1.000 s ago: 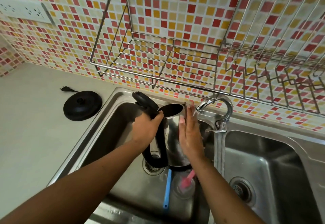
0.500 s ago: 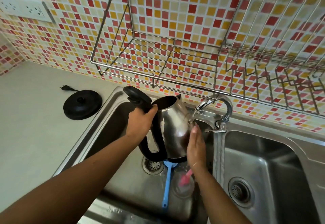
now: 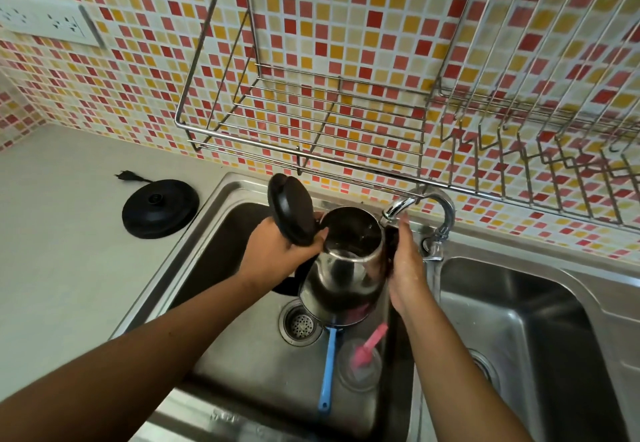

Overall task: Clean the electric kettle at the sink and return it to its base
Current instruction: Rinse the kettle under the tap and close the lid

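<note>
A stainless steel electric kettle [image 3: 343, 268] is held over the left basin of a double sink [image 3: 207, 213], near the middle of the view, its open mouth just under the tap [image 3: 398, 207] at one o'clock. Its black lid [image 3: 289, 214] stands hinged open at eleven o'clock. The left hand [image 3: 277, 254] curls round the top of the black handle, at nine o'clock of the body, gripping it. The right hand [image 3: 407, 268] lies flat against the kettle's side at three o'clock, fingers straight, grasping nothing. At six o'clock, a blue-handled utensil [image 3: 329, 372] and a clear glass [image 3: 360, 369] holding a pink tool [image 3: 372, 339] lie in the basin beside the drain [image 3: 300, 325]. The round black base [image 3: 161, 207] rests on the pale table [image 3: 52, 268] at nine o'clock, well apart from the kettle, its plug [image 3: 126, 175] just beside it.
</note>
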{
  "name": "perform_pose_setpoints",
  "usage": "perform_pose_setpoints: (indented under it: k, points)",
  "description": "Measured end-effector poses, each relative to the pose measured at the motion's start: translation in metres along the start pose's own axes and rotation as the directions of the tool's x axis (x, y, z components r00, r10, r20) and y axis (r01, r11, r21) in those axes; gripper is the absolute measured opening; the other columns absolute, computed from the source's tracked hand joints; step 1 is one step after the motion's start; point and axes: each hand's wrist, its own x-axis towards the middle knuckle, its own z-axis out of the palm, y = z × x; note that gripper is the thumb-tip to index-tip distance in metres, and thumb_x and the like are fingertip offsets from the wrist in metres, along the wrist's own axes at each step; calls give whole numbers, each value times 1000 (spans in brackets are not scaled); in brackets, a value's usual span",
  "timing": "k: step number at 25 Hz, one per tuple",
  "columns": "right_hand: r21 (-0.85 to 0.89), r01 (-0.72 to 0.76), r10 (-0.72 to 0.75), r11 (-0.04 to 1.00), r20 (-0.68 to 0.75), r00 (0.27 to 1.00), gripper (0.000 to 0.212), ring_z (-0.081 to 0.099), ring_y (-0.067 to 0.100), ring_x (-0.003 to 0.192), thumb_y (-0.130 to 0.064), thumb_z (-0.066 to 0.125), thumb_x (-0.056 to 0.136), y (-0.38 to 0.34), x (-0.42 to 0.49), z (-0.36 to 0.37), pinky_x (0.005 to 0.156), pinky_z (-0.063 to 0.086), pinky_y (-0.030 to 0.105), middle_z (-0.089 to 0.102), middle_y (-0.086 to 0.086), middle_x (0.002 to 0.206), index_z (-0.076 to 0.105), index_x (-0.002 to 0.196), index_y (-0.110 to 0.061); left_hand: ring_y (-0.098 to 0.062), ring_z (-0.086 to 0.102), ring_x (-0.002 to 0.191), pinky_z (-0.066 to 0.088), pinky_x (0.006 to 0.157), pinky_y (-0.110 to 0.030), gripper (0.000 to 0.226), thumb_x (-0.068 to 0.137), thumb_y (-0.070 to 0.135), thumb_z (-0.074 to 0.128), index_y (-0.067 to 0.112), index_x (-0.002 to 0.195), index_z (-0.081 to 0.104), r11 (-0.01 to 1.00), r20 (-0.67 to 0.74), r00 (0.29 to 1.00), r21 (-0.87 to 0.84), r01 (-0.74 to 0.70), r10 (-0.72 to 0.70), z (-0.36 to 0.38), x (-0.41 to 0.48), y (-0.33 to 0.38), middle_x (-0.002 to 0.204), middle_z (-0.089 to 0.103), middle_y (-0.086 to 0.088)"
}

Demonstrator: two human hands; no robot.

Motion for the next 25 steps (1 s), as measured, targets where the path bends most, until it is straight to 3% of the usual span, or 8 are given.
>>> perform_pose_setpoints:
  k: [4,10,12,14,16,18,22,25]
  points:
    - [124,85,-81,989,-34,996,29,64,23,107,-41,49,96,16,-7,-9,90,49,36,72,6,110,71,97,-22,-26,73,94,60,82,-49,40,69,50,77,49,107,63,990,78,990,-91,-110,117,1,-4,-1,97,75,-10]
    - [424,127,-83,897,-121,989,33,73,14,81,-17,42,97,49,-13,-32,60,56,23,77,-2,80,74,90,-18,-37,67,105,47,88,-27,60,66,20,85,-15,110,63,972,400,915,230,-46,-51,6,1,18,110,68,-30]
    - [517,164,-111,840,-133,985,45,73,9,73,-13,36,97,55,-15,-41,55,55,17,77,-4,78,77,79,-18,-36,72,83,58,75,-38,52,67,35,78,-9,94,70,944,453,883,220,-247,125,11,5,31,87,72,-26]
    - [561,201,-145,803,-144,979,49,73,7,74,-11,36,96,59,-18,-46,57,55,15,77,-4,79,79,76,-19,-27,66,49,57,46,-32,50,77,53,65,3,69,69,897,389,859,151,-416,333,21,11,29,57,66,-14]
    - [571,227,-164,789,-161,973,41,73,7,76,-12,36,97,61,-17,-50,59,55,15,77,-4,81,76,86,-17,-24,60,40,53,37,-30,50,80,54,59,8,62,67,865,382,822,101,-492,422,30,16,31,49,61,-9]
    - [562,239,-179,792,-160,971,36,73,7,77,-11,35,97,58,-16,-52,61,56,16,77,-5,81,70,94,-16,-29,65,51,57,46,-38,49,76,52,60,4,72,70,854,395,809,105,-510,435,33,21,31,58,67,-12]
    - [457,251,-198,853,-161,967,34,68,11,82,-14,35,99,47,-5,-43,68,53,22,76,-8,76,68,91,-19,-39,71,87,60,75,-51,68,67,55,67,-3,104,69,962,367,900,41,-269,236,31,32,15,92,73,-23]
    - [267,311,-278,912,-155,948,34,66,13,96,-23,37,102,41,2,-35,79,50,26,76,-6,92,71,97,-22,-34,70,99,59,85,-52,53,67,48,75,15,109,70,989,278,949,-14,-149,147,29,29,5,103,74,-18]
